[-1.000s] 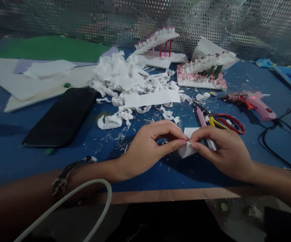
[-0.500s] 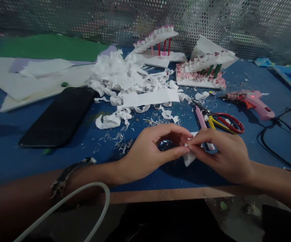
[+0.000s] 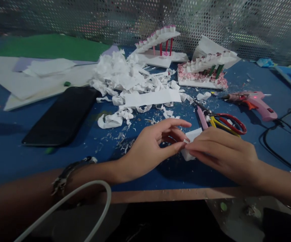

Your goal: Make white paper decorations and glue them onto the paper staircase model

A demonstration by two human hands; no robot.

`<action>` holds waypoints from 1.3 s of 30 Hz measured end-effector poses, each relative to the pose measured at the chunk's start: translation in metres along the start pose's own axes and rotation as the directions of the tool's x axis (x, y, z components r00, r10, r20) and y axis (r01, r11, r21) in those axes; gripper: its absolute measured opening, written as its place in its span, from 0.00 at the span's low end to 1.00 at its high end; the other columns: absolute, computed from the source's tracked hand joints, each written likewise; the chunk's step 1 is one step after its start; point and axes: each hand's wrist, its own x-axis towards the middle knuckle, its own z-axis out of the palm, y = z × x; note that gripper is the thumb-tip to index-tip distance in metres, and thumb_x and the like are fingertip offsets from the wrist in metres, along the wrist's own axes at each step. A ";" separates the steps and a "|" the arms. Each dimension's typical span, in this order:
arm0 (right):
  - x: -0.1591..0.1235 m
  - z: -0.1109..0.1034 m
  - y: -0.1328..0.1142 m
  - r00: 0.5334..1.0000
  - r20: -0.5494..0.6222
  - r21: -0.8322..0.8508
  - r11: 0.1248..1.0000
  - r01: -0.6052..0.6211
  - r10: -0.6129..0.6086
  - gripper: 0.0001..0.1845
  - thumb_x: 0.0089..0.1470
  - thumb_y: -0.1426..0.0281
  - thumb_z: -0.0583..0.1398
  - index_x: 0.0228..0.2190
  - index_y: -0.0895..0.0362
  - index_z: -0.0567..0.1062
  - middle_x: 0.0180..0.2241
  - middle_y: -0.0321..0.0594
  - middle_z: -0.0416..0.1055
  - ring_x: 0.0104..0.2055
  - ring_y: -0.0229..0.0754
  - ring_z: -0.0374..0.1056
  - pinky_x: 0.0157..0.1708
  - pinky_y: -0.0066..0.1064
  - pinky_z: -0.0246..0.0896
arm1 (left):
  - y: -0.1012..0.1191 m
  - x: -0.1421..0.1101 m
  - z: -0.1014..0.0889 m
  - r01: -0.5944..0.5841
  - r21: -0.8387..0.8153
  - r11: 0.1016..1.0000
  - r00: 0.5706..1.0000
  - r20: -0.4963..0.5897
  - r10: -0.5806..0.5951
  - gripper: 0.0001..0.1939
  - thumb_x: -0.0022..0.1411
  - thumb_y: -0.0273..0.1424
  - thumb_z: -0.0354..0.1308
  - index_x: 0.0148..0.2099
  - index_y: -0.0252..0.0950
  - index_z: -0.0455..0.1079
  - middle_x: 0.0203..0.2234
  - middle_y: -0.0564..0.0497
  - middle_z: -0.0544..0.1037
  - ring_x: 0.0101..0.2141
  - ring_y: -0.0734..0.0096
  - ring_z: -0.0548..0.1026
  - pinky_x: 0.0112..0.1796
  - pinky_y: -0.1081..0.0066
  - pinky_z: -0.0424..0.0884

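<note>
The small white paper (image 3: 193, 134) is pinched near its left end between thumb and fingertips of both hands, left (image 3: 151, 148) and right (image 3: 226, 153), above the table's (image 3: 135, 181) near edge, its longer side seeming to slant toward the far right corner. Both hands are about equally near; the right fingers hide its middle, and the fold is unclear.

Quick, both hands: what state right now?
Left hand: thumb and fingertips closed on the small white paper.
Right hand: fingertips pinching the same paper.
</note>
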 end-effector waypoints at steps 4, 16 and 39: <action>0.001 -0.003 -0.002 0.999 0.042 -0.075 0.997 0.024 -0.021 0.14 0.52 0.78 0.56 0.42 0.60 0.69 0.36 0.40 0.70 0.39 0.35 0.65 0.40 0.26 0.62 | 0.001 0.002 0.000 0.038 0.019 0.999 0.999 0.015 -0.038 0.18 0.57 0.28 0.55 0.51 0.35 0.65 0.32 0.51 0.76 0.32 0.76 0.75 0.35 0.79 0.72; 0.001 -0.001 0.001 0.998 0.039 -0.136 0.989 0.056 -0.051 0.06 0.53 0.78 0.56 0.36 0.63 0.70 0.34 0.41 0.69 0.36 0.37 0.62 0.38 0.30 0.61 | 0.001 0.000 0.001 0.060 0.096 0.994 0.998 0.028 -0.063 0.18 0.56 0.24 0.55 0.50 0.37 0.68 0.32 0.54 0.77 0.33 0.80 0.75 0.33 0.85 0.70; 0.011 0.000 -0.002 0.955 -0.019 0.150 0.945 -0.291 0.297 0.05 0.51 0.71 0.59 0.26 0.57 0.67 0.23 0.31 0.69 0.24 0.27 0.64 0.24 0.18 0.58 | -0.001 -0.004 0.002 -0.246 0.228 0.942 0.969 0.056 0.239 0.17 0.58 0.22 0.53 0.51 0.36 0.62 0.35 0.54 0.75 0.36 0.80 0.74 0.38 0.82 0.70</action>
